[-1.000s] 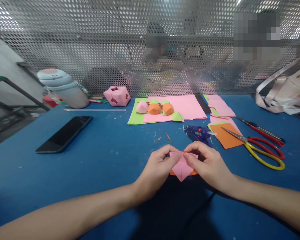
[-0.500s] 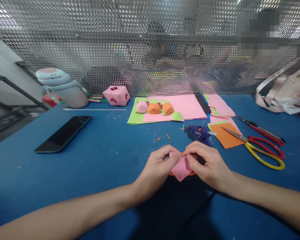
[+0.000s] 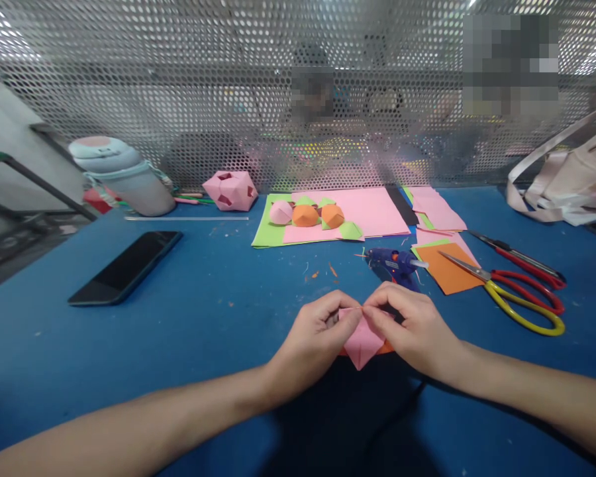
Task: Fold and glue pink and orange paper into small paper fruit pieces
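Observation:
Between both hands is a folded pink and orange paper piece [image 3: 361,344], its pink point facing me and orange showing beneath. My left hand [image 3: 322,331] is closed on its left side, thumb and forefinger pinching the top edge. From the other side my right hand [image 3: 404,324] pinches the same edge, so the fingertips of the two hands nearly meet. The fingers cover much of the paper's top and sides. Just beyond the right hand lies a blue glue gun [image 3: 395,260] with a glue stick in its back end.
Scissors [image 3: 501,288] and a utility knife [image 3: 519,255] lie at right by orange paper squares [image 3: 447,265]. Folded paper pieces [image 3: 305,215] sit on coloured sheets [image 3: 372,205]. Left are a phone [image 3: 129,268], a bottle [image 3: 124,179] and a pink paper model [image 3: 231,191]. A perforated metal panel [image 3: 179,99] stands behind.
The pink point of the paper has tipped slightly lower toward me. The fingertips have drawn closer together at the top edge, and less orange shows between them. Other things stay put.

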### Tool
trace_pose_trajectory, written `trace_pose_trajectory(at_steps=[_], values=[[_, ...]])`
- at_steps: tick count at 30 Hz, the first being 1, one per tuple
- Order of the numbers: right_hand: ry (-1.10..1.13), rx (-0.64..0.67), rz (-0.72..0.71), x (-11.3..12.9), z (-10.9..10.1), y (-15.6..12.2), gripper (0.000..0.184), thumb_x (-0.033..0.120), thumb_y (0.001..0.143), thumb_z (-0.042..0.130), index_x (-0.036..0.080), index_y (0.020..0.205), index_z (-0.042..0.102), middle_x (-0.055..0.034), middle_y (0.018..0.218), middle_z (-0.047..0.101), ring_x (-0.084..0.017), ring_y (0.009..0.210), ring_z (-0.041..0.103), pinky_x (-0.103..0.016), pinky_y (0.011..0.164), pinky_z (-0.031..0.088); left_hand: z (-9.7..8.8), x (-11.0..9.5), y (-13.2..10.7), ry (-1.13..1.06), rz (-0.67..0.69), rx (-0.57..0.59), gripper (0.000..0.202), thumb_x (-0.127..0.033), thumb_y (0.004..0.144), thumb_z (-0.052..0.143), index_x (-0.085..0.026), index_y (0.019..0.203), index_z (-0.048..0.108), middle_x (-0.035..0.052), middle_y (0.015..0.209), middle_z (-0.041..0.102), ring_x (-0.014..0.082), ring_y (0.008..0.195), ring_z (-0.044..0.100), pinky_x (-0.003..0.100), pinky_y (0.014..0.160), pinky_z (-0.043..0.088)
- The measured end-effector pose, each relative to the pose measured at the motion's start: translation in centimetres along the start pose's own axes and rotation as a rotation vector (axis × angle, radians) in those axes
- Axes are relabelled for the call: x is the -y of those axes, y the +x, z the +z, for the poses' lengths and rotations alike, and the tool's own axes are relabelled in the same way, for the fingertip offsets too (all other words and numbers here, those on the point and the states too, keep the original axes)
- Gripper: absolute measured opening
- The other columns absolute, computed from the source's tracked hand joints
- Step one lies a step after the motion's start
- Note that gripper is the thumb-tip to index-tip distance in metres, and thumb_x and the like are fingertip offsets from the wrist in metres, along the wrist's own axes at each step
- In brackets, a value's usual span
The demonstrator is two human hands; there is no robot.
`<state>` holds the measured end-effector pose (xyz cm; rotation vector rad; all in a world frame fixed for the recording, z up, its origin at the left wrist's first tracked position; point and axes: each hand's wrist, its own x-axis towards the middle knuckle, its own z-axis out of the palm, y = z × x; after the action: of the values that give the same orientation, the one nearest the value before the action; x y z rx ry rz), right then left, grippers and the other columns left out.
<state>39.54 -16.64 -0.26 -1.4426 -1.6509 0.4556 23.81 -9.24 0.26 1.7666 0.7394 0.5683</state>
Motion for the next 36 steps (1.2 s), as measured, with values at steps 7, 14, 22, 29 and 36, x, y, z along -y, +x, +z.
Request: trace_pose_trajectory(at_steps=[7, 14, 22, 29, 36], values=[[0.071, 0.058, 0.045, 0.0, -0.3, 0.0, 0.017, 0.018, 0.091, 0.047, 0.019, 0.081, 0.061, 0.0000, 0.078, 0.059, -0.011, 0.073, 0.055, -0.023, 0.067, 0.043, -0.4, 0.4, 0.4, 0.057, 0.047, 0.009, 0.018, -0.027, 0.082, 0.054, -0.015, 0.071, 0.061, -0.0012, 0.066, 0.054, 0.0107, 0.062, 0.046, 0.021, 0.057, 0.037], [0.086, 0.042, 0.154, -0.1, -0.2, -0.1, 0.011, 0.021, 0.089, 0.049, 0.020, 0.087, 0.060, 0.0011, 0.077, 0.061, -0.011, 0.068, 0.055, -0.023, 0.063, 0.043, -0.4, 0.7, 0.7, 0.075, 0.053, -0.111, 0.010, -0.018, 0.074, 0.053, -0.016, 0.067, 0.059, -0.0015, 0.065, 0.056, 0.0108, 0.062, 0.048, 0.020, 0.057, 0.038], [-0.090, 0.057, -0.151, -0.7, 0.2, -0.2, 0.018, 0.014, 0.090, 0.043, 0.017, 0.082, 0.058, -0.0027, 0.076, 0.057, -0.013, 0.072, 0.053, -0.027, 0.067, 0.043, -0.1, 1.5, 0.7, 0.076, 0.037, 0.020, 0.006, -0.013, 0.072, 0.052, -0.016, 0.072, 0.058, -0.0037, 0.063, 0.052, 0.0088, 0.058, 0.045, 0.020, 0.054, 0.035], [-0.052, 0.024, -0.055, -0.5, 0.0, -0.4, 0.025, 0.024, 0.084, 0.057, 0.020, 0.108, 0.052, -0.0050, 0.098, 0.060, -0.016, 0.086, 0.057, -0.028, 0.076, 0.048, -0.3, 1.3, 1.2, -0.095, 0.027, -0.099, 0.005, -0.013, 0.068, 0.054, -0.017, 0.066, 0.051, -0.0008, 0.072, 0.056, 0.0118, 0.066, 0.052, 0.022, 0.059, 0.041], [0.021, -0.029, 0.131, -0.7, 0.3, -0.1, 0.002, 0.018, 0.085, 0.052, 0.019, 0.087, 0.053, 0.0019, 0.071, 0.056, -0.011, 0.062, 0.053, -0.023, 0.058, 0.044, 0.1, 0.5, 1.1, -0.264, -0.100, -0.148, 0.011, -0.008, 0.062, 0.049, -0.017, 0.063, 0.043, 0.0001, 0.084, 0.058, 0.0118, 0.073, 0.054, 0.022, 0.061, 0.041]])
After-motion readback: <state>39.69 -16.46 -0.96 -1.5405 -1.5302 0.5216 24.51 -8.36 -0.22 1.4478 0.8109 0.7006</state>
